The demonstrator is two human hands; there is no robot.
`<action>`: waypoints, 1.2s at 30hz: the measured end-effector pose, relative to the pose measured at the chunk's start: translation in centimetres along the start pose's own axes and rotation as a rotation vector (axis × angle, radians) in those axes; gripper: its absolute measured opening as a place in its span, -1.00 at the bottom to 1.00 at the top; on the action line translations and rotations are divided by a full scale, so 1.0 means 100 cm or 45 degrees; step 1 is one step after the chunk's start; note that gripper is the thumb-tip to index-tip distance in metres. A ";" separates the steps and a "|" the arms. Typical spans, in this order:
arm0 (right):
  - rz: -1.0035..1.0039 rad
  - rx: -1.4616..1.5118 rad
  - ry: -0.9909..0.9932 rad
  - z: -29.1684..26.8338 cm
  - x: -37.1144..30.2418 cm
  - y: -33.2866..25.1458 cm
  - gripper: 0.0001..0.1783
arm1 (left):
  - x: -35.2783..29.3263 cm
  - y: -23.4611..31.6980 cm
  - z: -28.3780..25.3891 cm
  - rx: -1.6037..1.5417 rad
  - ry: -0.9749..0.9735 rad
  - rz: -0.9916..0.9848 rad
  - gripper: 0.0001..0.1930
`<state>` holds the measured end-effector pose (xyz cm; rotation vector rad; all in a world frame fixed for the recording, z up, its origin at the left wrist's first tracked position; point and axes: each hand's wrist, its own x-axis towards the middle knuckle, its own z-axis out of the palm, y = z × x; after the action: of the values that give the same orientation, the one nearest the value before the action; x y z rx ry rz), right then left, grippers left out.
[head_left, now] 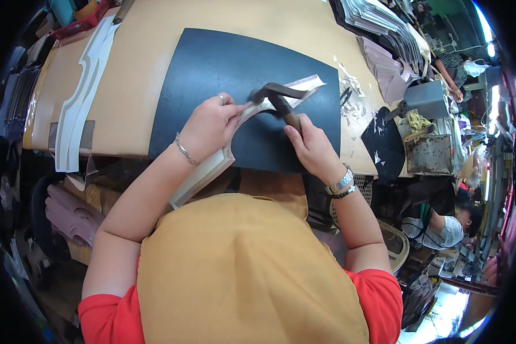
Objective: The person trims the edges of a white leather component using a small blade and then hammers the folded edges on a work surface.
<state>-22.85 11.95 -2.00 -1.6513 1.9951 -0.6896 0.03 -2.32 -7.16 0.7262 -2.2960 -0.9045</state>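
A long, curved white strip with folded edges (209, 169) runs from my lap up across a black mat (212, 69). My left hand (213, 121) pinches the strip's folded edge near its middle, fingers closed. In my right hand (315, 146) is a hammer (280, 103), gripped by its wooden handle. The dark metal head lies over the strip, just right of my left fingertips; one end of it is slightly blurred. Whether the head touches the strip I cannot tell.
More white strips (77, 114) lie at the table's left. White scraps (355, 109) and small scissors (345, 96) sit right of the mat, near a black piece (384, 146) and a grey box (427, 100). Stacked sheets (378, 34) stand at the far right. Other people are off to the right.
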 end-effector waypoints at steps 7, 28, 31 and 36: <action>-0.001 0.043 -0.039 0.003 -0.001 -0.008 -0.65 | -0.008 0.002 -0.007 -0.008 -0.013 0.025 -0.75; -0.037 0.068 -0.111 0.013 -0.008 -0.019 -0.65 | -0.041 0.013 -0.020 0.044 0.015 -0.025 -0.73; 0.038 -0.077 -0.110 0.015 -0.001 -0.016 -0.66 | -0.046 0.015 -0.022 0.039 0.027 -0.034 -0.74; -0.066 -0.032 -0.105 0.016 -0.003 -0.018 -0.66 | -0.051 0.015 -0.022 0.100 0.022 -0.012 -0.74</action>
<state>-20.44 11.78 -2.13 -1.7229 1.9170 -0.6069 4.65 1.02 -6.27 0.7763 -2.3255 -0.8127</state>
